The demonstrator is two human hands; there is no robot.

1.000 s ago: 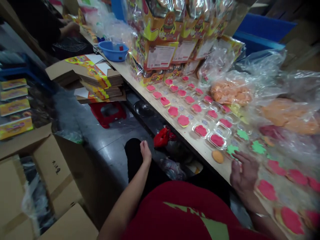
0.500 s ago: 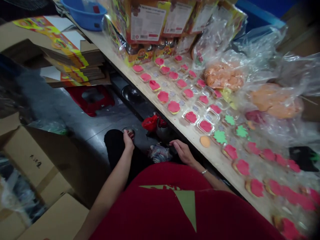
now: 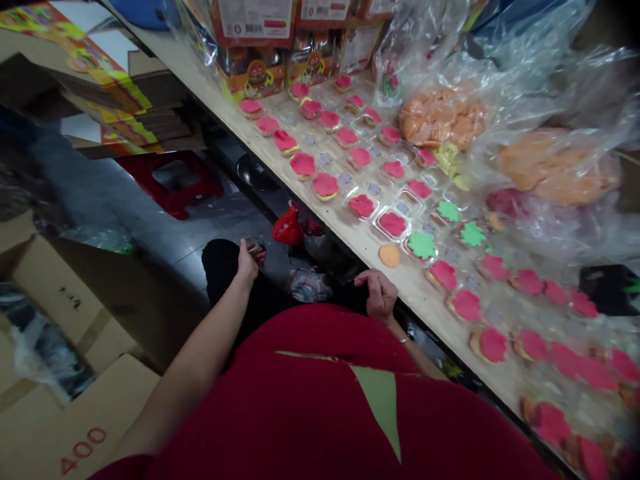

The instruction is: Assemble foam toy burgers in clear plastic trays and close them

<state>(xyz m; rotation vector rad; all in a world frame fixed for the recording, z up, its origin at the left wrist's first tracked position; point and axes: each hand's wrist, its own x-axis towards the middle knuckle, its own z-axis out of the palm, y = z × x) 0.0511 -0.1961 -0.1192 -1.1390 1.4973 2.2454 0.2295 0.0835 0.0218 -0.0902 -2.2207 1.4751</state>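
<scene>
My left hand (image 3: 248, 261) is low over my left thigh, its fingers curled inward. Anything inside that grip is too small or dark to make out. By the front edge of the table, my right hand (image 3: 381, 293) has bent fingers drawn together; whether they pinch something cannot be seen. Nearest to it on the table lies an orange disc (image 3: 389, 255). Beside the disc are a green scalloped piece (image 3: 421, 245) and a pink flower-shaped piece (image 3: 393, 223), each on a small clear plastic cup. Several similar pink-topped pieces, stacked like little burgers, stand in rows along the table (image 3: 330, 230).
Printed boxes (image 3: 257, 70) are stacked at the table's back. Plastic bags hold orange discs (image 3: 443, 117). On the left are flat printed cartons (image 3: 120, 100), a red stool (image 3: 175, 183) and an open cardboard box (image 3: 70, 287). A red bag (image 3: 289, 227) hangs under the table edge.
My right hand has moved slightly right, closer to the table edge, and its fingers have curled in. My left hand stays low, still curled. The whole view has shifted a little.
</scene>
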